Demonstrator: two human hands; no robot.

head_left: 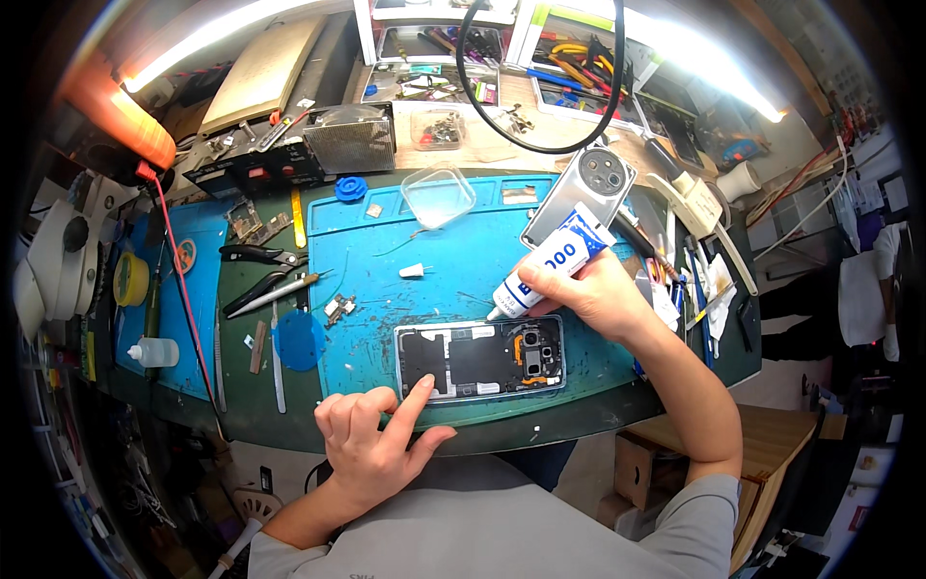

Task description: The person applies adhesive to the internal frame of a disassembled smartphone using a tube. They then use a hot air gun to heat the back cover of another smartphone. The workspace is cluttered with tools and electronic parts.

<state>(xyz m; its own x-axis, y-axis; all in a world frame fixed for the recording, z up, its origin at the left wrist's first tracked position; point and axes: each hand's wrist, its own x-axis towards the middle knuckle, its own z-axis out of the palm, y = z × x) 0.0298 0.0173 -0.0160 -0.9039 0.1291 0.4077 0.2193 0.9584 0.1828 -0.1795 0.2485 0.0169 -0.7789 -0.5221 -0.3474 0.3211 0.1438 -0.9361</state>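
One tube (558, 253) partly behind right hand (600, 294)

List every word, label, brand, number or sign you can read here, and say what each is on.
Tube in the right hand: large print, partly covered by the fingers; I won't copy out wording or numbers.
Shirt: small dark letters at the picture's lower edge, cut off; likewise not copied.
Open phone: any print on its inner parts is too small to read.
Black panel: pale marks, too small to read.
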